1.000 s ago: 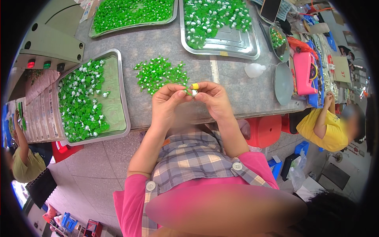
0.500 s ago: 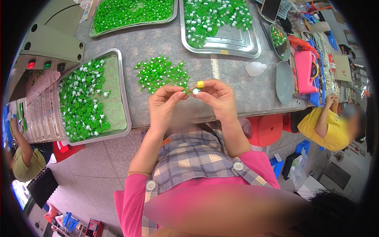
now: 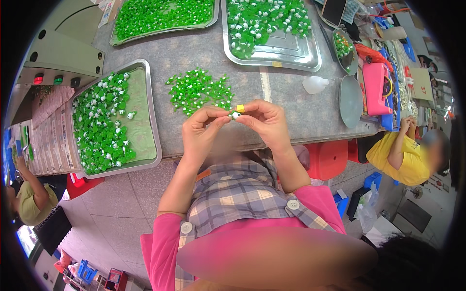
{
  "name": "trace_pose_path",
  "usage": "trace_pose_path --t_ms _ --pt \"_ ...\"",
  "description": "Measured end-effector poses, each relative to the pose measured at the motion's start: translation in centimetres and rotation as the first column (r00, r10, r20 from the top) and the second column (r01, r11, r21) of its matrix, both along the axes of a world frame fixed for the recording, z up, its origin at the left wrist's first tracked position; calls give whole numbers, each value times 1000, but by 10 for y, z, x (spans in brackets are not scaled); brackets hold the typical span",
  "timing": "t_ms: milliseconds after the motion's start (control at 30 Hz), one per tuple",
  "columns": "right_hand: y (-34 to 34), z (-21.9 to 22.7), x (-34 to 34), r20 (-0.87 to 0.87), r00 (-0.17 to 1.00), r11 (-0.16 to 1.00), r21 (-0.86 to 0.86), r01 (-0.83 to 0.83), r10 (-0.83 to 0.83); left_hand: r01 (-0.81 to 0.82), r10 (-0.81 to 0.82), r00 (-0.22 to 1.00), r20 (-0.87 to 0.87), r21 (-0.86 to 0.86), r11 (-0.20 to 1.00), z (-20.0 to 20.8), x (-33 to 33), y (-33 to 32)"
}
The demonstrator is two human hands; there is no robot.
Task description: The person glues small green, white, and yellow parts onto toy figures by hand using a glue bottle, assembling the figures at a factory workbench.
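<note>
My left hand (image 3: 200,131) and my right hand (image 3: 264,121) meet in front of me at the table's near edge, fingertips pinched together on one small white and green piece (image 3: 235,115). A yellow band (image 3: 240,107) sits on a finger of my right hand. Just beyond the hands lies a loose pile of small green pieces (image 3: 199,89) on the grey table (image 3: 286,94).
A metal tray of green and white pieces (image 3: 145,116) sits at my left; two more trays (image 3: 291,51) (image 3: 162,30) lie farther back. A small clear bottle (image 3: 314,85), a pink case (image 3: 374,87) and clutter stand right. A person in yellow (image 3: 400,155) sits at right, another at left.
My hands have stayed together at the same spot, turning the small piece slightly between the fingertips; nothing else has moved.
</note>
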State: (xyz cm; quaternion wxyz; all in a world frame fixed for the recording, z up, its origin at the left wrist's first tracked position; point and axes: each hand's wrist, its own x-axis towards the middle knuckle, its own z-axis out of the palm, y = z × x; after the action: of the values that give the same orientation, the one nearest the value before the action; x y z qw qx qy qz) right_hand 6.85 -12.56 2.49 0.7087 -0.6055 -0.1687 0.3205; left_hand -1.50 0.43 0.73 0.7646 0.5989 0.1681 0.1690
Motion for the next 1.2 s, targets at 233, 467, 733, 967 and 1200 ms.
trace_pose_path --t_ms 233,467,733,967,1200 --pt "-3 6 1 -115 990 995 -51 -85 79 177 -154 984 -90 371 912 14 -2 12" --pt "-7 -2 8 -247 959 990 9 -143 141 216 -170 973 -155 363 906 20 1 10" --pt "-5 -11 3 -311 947 997 22 -76 79 129 -67 991 -116 706 696 21 0 3" --pt "3 -19 -3 -284 954 995 -10 -101 94 50 -47 999 -26 755 654 10 -10 10" --pt "8 -12 29 475 879 943 -277 185 -33 -321 548 833 -76 741 590 12 -39 93"
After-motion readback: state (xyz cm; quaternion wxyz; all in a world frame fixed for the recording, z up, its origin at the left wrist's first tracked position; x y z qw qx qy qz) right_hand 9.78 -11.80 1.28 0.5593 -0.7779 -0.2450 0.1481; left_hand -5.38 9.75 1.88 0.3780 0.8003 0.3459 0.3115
